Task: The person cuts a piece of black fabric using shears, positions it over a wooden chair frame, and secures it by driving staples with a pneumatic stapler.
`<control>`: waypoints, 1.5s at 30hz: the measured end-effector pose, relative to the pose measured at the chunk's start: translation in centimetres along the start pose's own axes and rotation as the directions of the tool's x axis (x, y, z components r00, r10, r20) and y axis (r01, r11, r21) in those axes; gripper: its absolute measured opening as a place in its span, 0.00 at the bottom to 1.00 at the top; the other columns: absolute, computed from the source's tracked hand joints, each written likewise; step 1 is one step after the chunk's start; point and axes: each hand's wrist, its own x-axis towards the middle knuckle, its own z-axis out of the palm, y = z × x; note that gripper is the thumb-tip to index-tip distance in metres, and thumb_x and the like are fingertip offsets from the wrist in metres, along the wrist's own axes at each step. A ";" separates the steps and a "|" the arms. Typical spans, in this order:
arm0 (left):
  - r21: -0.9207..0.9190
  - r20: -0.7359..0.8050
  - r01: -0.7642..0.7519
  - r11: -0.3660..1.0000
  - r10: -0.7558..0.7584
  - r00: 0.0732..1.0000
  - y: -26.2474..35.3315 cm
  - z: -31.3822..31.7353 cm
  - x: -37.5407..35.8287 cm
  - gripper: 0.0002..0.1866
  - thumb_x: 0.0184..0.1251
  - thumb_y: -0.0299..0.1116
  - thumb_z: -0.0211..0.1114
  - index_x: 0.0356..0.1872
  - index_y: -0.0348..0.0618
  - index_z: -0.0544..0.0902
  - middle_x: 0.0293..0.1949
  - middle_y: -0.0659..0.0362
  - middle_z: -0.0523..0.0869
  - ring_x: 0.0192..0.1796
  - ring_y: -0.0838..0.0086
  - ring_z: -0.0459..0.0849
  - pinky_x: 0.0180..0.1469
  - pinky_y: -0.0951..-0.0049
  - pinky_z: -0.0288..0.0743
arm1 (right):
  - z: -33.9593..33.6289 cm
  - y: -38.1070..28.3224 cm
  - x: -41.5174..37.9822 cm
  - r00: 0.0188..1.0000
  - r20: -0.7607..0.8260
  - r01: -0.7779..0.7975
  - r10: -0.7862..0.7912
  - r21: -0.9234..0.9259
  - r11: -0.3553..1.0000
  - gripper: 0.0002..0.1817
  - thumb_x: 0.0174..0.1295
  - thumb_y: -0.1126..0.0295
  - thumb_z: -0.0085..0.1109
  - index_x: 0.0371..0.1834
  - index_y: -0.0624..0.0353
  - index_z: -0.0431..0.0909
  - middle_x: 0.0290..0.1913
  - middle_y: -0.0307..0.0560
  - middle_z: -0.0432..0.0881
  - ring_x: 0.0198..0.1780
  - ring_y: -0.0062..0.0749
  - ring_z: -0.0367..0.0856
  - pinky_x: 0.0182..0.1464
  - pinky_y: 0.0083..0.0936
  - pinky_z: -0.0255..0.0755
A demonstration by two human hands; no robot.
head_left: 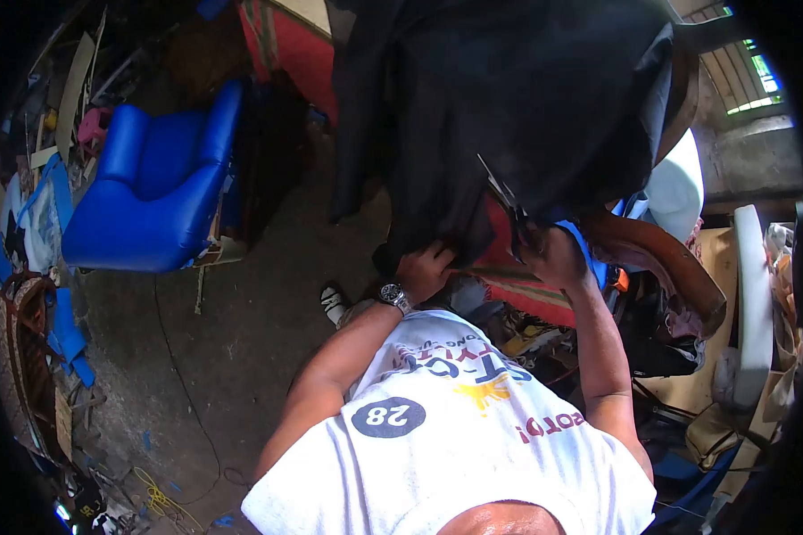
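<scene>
From the head view, your left hand (426, 267), a watch (392, 293) on its wrist, has its grip closed on the near edge of the black cloth (509, 107), which hangs over a frame straight ahead. Your right hand (553, 254) has its grip closed around scissors (501, 198), blades pointing up into the cloth. A blue armchair (156, 183) stands well apart on the left.
</scene>
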 end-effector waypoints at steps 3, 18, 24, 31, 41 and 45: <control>-0.123 0.091 -0.011 0.992 0.022 0.996 -0.2 -0.9 -1.4 0.17 0.56 0.32 0.72 0.49 0.49 0.87 0.52 0.52 0.87 0.47 0.53 0.89 0.46 0.55 0.85 | 0.3 -0.5 2.2 0.997 -0.015 0.078 -0.080 -0.120 0.990 0.18 0.62 0.62 0.69 0.50 0.62 0.84 0.35 0.56 0.86 0.38 0.46 0.86 0.43 0.37 0.77; 0.041 0.433 0.561 0.827 -0.520 0.736 -11.2 -8.5 -14.4 0.24 0.57 0.42 0.70 0.56 0.49 0.87 0.54 0.46 0.89 0.57 0.50 0.87 0.60 0.52 0.82 | 2.6 -10.6 18.8 0.986 -0.165 -0.029 -0.001 -0.178 0.984 0.24 0.60 0.51 0.71 0.46 0.63 0.84 0.39 0.60 0.87 0.44 0.53 0.88 0.47 0.43 0.78; 0.239 0.280 0.689 0.685 -0.727 0.627 -14.4 -14.0 -20.6 0.23 0.59 0.39 0.68 0.58 0.51 0.85 0.57 0.48 0.88 0.59 0.49 0.86 0.61 0.50 0.81 | 4.2 -12.4 20.9 0.995 -0.097 -0.019 0.002 -0.175 0.984 0.29 0.62 0.49 0.69 0.54 0.64 0.80 0.49 0.63 0.86 0.55 0.57 0.85 0.57 0.45 0.76; 0.274 0.029 0.762 0.587 -0.797 0.604 -15.4 -20.3 -21.1 0.19 0.62 0.33 0.67 0.55 0.50 0.84 0.56 0.52 0.86 0.56 0.50 0.86 0.56 0.50 0.82 | 2.6 -10.4 16.2 0.915 0.344 -0.371 0.209 0.522 0.768 0.31 0.65 0.41 0.66 0.59 0.54 0.78 0.38 0.50 0.78 0.47 0.42 0.82 0.56 0.40 0.76; 0.287 0.154 0.665 0.690 -0.718 0.679 -18.3 -18.3 -23.2 0.19 0.63 0.36 0.65 0.55 0.51 0.84 0.58 0.51 0.85 0.57 0.48 0.85 0.57 0.47 0.81 | -2.8 -14.6 23.5 0.955 0.254 -0.196 0.154 0.147 0.970 0.36 0.60 0.36 0.67 0.52 0.60 0.82 0.42 0.50 0.87 0.36 0.36 0.83 0.36 0.41 0.78; 0.270 0.215 0.695 0.666 -0.745 0.631 -17.6 -17.1 -25.1 0.20 0.63 0.37 0.64 0.56 0.50 0.83 0.58 0.50 0.85 0.58 0.47 0.85 0.58 0.46 0.81 | -1.4 -14.7 26.6 0.991 0.137 -0.011 0.005 0.038 0.999 0.28 0.63 0.43 0.68 0.43 0.62 0.83 0.32 0.45 0.84 0.34 0.34 0.82 0.32 0.39 0.75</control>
